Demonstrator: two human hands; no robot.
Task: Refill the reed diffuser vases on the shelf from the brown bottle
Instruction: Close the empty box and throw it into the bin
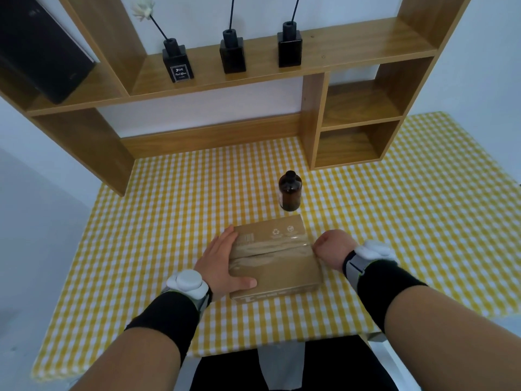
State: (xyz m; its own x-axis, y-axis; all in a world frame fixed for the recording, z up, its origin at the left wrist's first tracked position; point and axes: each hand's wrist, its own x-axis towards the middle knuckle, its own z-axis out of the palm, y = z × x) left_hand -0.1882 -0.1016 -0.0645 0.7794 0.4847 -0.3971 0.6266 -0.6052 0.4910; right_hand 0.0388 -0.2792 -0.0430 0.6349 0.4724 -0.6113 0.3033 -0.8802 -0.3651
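Note:
A brown glass bottle [290, 191] with a black cap stands upright on the checked tablecloth, just behind a taped cardboard box [275, 256]. Three black reed diffuser vases stand on the wooden shelf [366, 43]: the left vase [178, 63] bears a label and a white flower reed, the middle vase [233, 53] and the right vase [290, 47] each hold a black reed. My left hand [222, 261] grips the box's left side, thumb over its near edge. My right hand [332, 248] presses against the box's right side, its fingers hidden.
A yellow and white checked cloth covers the table [141, 235]. The wooden shelf unit has open cubbies [352, 142] at the right and a black box [39, 49] leaning in its upper left bay. White walls stand behind.

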